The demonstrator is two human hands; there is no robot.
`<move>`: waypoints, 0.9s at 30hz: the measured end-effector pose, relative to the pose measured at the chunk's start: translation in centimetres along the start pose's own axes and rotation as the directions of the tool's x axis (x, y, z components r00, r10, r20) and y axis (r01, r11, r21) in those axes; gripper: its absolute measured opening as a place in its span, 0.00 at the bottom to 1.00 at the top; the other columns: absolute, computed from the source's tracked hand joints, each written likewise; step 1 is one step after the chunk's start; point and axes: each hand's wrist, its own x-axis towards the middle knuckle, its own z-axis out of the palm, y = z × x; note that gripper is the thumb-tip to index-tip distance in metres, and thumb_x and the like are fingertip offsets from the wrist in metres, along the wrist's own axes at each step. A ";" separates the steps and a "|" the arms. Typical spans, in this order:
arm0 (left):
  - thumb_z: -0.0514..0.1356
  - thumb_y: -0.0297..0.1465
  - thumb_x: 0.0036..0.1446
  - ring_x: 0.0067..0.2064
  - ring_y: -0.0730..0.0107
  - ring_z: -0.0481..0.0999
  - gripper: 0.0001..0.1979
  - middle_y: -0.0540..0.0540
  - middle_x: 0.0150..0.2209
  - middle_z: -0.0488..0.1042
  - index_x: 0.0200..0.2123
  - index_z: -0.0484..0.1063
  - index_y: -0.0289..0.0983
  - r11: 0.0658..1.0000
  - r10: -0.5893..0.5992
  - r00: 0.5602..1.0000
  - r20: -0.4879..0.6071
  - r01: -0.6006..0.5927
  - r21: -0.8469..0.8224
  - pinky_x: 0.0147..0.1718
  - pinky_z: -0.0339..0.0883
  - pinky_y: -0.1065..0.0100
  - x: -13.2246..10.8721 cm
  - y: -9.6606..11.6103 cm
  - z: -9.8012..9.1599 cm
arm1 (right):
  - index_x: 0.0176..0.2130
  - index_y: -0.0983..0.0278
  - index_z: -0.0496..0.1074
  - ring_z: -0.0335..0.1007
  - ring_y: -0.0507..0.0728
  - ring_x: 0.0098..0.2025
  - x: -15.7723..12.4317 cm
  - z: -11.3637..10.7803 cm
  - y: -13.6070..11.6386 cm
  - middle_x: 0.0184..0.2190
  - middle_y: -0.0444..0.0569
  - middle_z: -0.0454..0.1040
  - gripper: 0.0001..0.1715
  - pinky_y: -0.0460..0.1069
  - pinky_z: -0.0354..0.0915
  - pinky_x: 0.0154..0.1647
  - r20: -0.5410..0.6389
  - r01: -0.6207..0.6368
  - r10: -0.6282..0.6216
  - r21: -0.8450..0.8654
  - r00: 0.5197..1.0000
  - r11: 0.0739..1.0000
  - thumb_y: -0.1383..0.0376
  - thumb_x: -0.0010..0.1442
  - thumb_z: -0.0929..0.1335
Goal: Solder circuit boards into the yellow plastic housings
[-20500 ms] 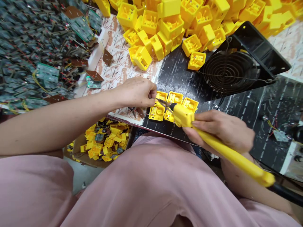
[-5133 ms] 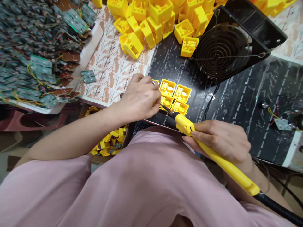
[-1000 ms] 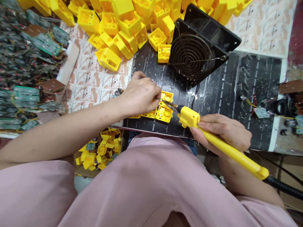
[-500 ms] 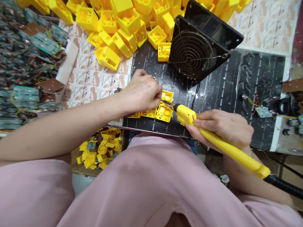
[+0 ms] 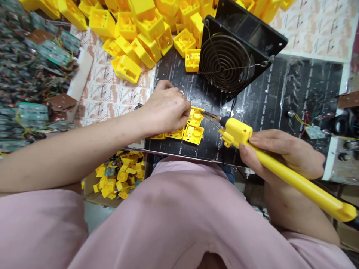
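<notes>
While clasping a yellow tool [image 5: 280, 170] in the right hand [image 5: 290, 154], facing a black mat [image 5: 276, 123] with open yellow casings [image 5: 193, 133] near its front edge. Gripping just behind the blocky head, with thumb on the near side and forefinger on the far side, closed around the slanted handle. Pointing the metal tip [image 5: 211, 115] leftward, well ahead of the holding fingers, up to the right rim of the upper casing [image 5: 196, 117]; cannot tell touching from hovering there. Showing a thin tube [image 5: 214, 125] just below the tip, angled the same way. Trailing a black cable [image 5: 354, 223] from the handle's lower end. Reaching over the casings from the left with the left hand [image 5: 168, 108], ring [image 5: 181, 94] on one finger, thumb and forefinger drawn close together just beside the upper casing; cannot tell of anything pinched between, for lack of a clear sight of the fingertips. Hiding part of the casings under that same hand, with the rightmost ones exposed between both hands. Beyond, showing a black fan [image 5: 224, 69] on the mat and a heap of yellow boxes [image 5: 150, 24]; at far left, piled circuit boards [image 5: 33, 111]; at right, a small wired board [image 5: 314, 132].
</notes>
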 end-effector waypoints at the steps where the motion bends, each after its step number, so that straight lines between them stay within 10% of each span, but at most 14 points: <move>1: 0.60 0.42 0.65 0.48 0.51 0.83 0.16 0.48 0.28 0.78 0.27 0.77 0.42 1.000 0.004 1.000 -0.013 -0.004 -0.004 0.73 0.58 0.39 -0.2 -0.1 0.0 | 0.47 0.54 0.83 0.86 0.55 0.32 0.0 -0.1 -0.2 0.36 0.42 0.88 0.07 0.46 0.82 0.32 -0.019 0.023 -0.024 -0.034 1.000 0.999 0.58 0.70 0.80; 5: 0.61 0.44 0.68 0.49 0.52 0.83 0.14 0.50 0.30 0.81 0.33 0.82 0.46 0.999 -0.013 0.996 -0.089 0.009 -0.045 0.76 0.54 0.39 -1.2 -0.4 0.1 | 0.61 0.52 0.80 0.88 0.59 0.36 -0.2 0.0 -1.3 0.45 0.45 0.89 0.21 0.52 0.83 0.32 -0.042 -0.058 0.052 -0.170 0.998 0.984 0.60 0.71 0.79; 11: 0.63 0.39 0.65 0.46 0.51 0.82 0.09 0.49 0.30 0.81 0.34 0.83 0.49 0.991 -0.088 0.981 -0.171 0.069 -0.114 0.74 0.59 0.39 -1.3 -0.3 0.7 | 0.43 0.54 0.80 0.85 0.58 0.30 0.0 1.3 -1.5 0.31 0.41 0.85 0.08 0.50 0.80 0.25 -0.132 0.044 -0.049 -0.036 0.990 0.998 0.64 0.68 0.80; 17: 0.63 0.37 0.63 0.47 0.49 0.82 0.08 0.47 0.33 0.82 0.35 0.83 0.48 0.986 -0.131 0.976 -0.174 0.109 -0.129 0.71 0.59 0.38 -1.0 -0.1 1.1 | 0.61 0.53 0.80 0.85 0.57 0.31 0.0 1.4 -1.3 0.41 0.44 0.89 0.23 0.50 0.81 0.27 -0.104 -0.011 -0.005 -0.154 0.995 0.988 0.60 0.69 0.80; 27: 0.61 0.36 0.64 0.44 0.53 0.81 0.09 0.47 0.30 0.81 0.34 0.81 0.45 0.998 -0.054 0.986 -0.158 0.058 0.026 0.68 0.64 0.43 -0.3 -0.4 1.3 | 0.42 0.59 0.76 0.87 0.55 0.31 0.9 2.4 -1.4 0.31 0.41 0.85 0.11 0.44 0.81 0.31 -0.065 0.157 -0.164 -0.095 0.984 0.983 0.69 0.68 0.79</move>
